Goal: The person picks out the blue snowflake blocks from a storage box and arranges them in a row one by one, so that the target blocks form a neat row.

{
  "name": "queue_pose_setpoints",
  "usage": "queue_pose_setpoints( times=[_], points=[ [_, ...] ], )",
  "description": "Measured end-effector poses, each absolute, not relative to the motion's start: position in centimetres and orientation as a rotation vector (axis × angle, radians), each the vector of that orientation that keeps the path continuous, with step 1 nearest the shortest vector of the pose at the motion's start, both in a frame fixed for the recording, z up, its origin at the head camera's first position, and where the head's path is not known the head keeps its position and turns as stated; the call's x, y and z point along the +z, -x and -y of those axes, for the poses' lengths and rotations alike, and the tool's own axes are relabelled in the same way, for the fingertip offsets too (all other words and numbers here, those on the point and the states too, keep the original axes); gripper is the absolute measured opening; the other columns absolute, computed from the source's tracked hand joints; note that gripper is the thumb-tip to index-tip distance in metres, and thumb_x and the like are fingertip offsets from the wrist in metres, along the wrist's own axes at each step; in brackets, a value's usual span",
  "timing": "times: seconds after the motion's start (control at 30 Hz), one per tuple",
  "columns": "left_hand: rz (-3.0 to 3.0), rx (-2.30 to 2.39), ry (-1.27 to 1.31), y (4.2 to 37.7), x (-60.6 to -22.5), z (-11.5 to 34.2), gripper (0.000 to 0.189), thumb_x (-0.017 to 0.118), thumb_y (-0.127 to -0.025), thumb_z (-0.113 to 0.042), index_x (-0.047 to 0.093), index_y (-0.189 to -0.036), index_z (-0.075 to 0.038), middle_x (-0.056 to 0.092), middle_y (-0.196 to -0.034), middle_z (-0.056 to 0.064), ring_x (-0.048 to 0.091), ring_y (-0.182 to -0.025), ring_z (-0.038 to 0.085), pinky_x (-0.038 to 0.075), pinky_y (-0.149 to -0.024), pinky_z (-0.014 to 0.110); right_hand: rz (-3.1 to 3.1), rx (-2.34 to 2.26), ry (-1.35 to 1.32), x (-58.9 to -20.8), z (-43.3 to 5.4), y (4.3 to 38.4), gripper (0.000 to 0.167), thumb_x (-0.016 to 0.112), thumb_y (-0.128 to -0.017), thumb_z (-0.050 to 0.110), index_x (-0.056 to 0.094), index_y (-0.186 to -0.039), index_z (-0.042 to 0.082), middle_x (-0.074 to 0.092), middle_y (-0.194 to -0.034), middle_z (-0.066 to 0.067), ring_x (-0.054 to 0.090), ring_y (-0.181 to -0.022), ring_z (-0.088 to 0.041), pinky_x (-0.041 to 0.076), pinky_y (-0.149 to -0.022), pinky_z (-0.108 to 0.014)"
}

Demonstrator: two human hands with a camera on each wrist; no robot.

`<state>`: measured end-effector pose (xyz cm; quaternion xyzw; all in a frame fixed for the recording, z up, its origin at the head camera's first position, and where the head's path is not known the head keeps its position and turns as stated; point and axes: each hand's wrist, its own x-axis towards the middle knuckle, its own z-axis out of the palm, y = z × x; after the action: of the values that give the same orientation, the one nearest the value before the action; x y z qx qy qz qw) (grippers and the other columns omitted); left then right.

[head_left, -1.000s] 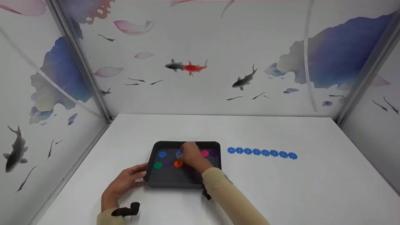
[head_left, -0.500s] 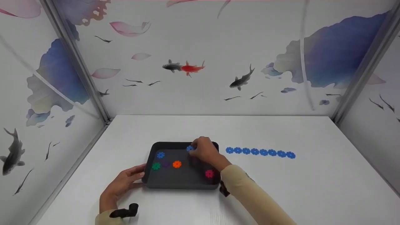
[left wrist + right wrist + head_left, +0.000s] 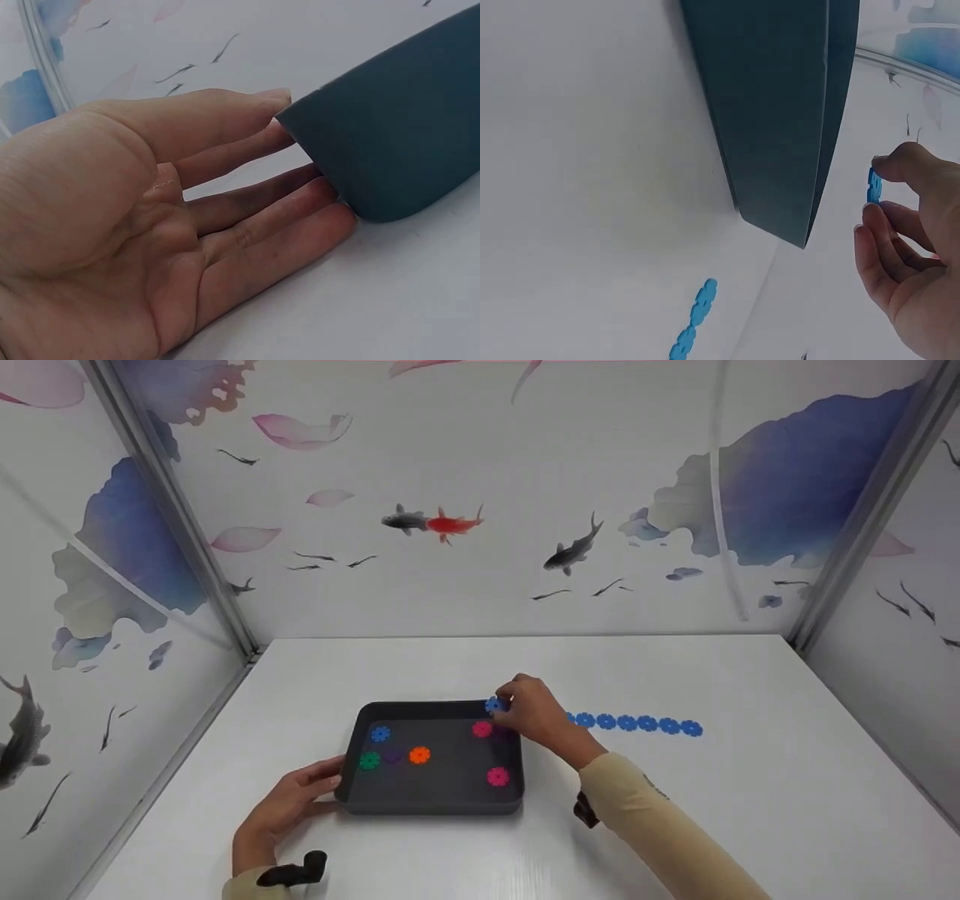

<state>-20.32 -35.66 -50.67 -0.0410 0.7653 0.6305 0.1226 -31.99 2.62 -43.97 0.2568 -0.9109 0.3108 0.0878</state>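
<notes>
Pinched between thumb and fingertips of my right hand (image 3: 536, 710) is a blue flower-shaped disc (image 3: 493, 705), lifted over the tray's back right corner. The right wrist view shows this blue disc (image 3: 874, 186) held on edge, above the table. My left hand (image 3: 289, 802) touches the left side of the dark grey tray (image 3: 427, 808); its fingers are fairly straight at the tray wall (image 3: 390, 135) in the left wrist view. Inside the tray lie a blue disc (image 3: 381, 733), a green disc (image 3: 370, 760), an orange disc (image 3: 419, 755), pink discs (image 3: 498, 776) and dim purple ones (image 3: 393, 755).
Right of the tray, a row of several blue discs (image 3: 627, 723) runs across the white table (image 3: 675, 802); my right hand and wrist cover its left end. Printed panels (image 3: 465, 585) with fish and petals enclose the table at the back and sides.
My right hand has taken a blue disc up from the tray's back middle and carried it right to the back right corner. The left hand stays at the tray's side.
</notes>
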Motion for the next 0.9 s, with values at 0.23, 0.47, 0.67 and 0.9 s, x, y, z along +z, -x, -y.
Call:
queue_pose_setpoints(
  times=[0.23,0.47,0.67,0.9],
  points=[
    [-2.221,1.837,0.094,20.2,-50.6,35.7,0.068,0.066,-0.097,-0.032,0.039,-0.152,-0.001,0.038,-0.158,0.024,0.058,-0.129,0.022,0.053,-0.104,0.046,2.681,0.832,-0.727,-44.3,-6.5,32.1,0.028,0.081,-0.081,0.011,0.076,-0.105,-0.003,0.071,-0.097,-0.016,0.068,-0.082,-0.023,0.062,-0.071,-0.034],
    [-2.242,1.828,0.089,20.3,-50.4,35.7,0.07,0.065,-0.098,-0.033,0.038,-0.152,0.0,0.036,-0.158,0.025,0.058,-0.13,0.025,0.054,-0.103,0.045,2.689,0.854,-0.65,-44.2,-10.6,32.4,0.03,0.08,-0.082,0.012,0.075,-0.108,-0.003,0.069,-0.098,-0.016,0.068,-0.085,-0.024,0.062,-0.071,-0.034],
    [-2.246,1.824,0.098,20.3,-50.3,35.6,0.071,0.065,-0.097,-0.034,0.037,-0.153,0.0,0.037,-0.158,0.024,0.058,-0.13,0.025,0.054,-0.104,0.045,2.691,0.876,-0.571,-44.7,-14.0,32.4,0.03,0.079,-0.084,0.012,0.074,-0.109,-0.004,0.069,-0.099,-0.018,0.067,-0.086,-0.025,0.062,-0.069,-0.034],
    [-2.247,1.83,0.119,20.3,-50.4,35.5,0.071,0.066,-0.097,-0.035,0.039,-0.152,-0.001,0.039,-0.158,0.023,0.059,-0.128,0.025,0.053,-0.104,0.045,2.717,0.86,-0.498,-45.3,-18.0,32.5,0.032,0.078,-0.084,0.01,0.073,-0.111,-0.007,0.069,-0.1,-0.021,0.067,-0.087,-0.028,0.062,-0.07,-0.036]
  ],
)
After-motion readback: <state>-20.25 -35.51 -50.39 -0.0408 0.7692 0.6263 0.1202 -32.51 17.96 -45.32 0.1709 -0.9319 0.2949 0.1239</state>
